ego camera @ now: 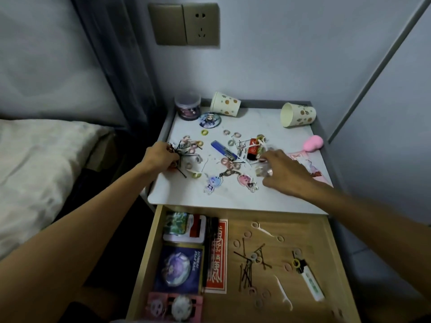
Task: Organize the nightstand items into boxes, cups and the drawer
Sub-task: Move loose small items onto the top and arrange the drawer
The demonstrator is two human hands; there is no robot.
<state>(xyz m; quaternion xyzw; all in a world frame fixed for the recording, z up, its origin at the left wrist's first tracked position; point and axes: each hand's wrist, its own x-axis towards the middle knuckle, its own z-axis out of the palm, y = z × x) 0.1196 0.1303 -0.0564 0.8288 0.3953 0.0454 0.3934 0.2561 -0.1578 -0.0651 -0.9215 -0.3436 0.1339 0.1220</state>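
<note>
Head camera looks down on a white nightstand top [233,199] in the middle of the frame. Thin black hairpins [177,151] stick out in a spiky bunch from the left hand [161,157], which squeezes them at the top's left edge. Little pale hair rings [192,143] lie just beside them. The right hand [288,173] is over the mess on the right. It is blurry, so I cannot tell if it holds anything. Below, the wooden drawer [279,311] is open.

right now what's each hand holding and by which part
The left hand grips black hairpins in a bunch, ends splaying past its fingers. What the right hand holds is too blurred to tell.
</note>
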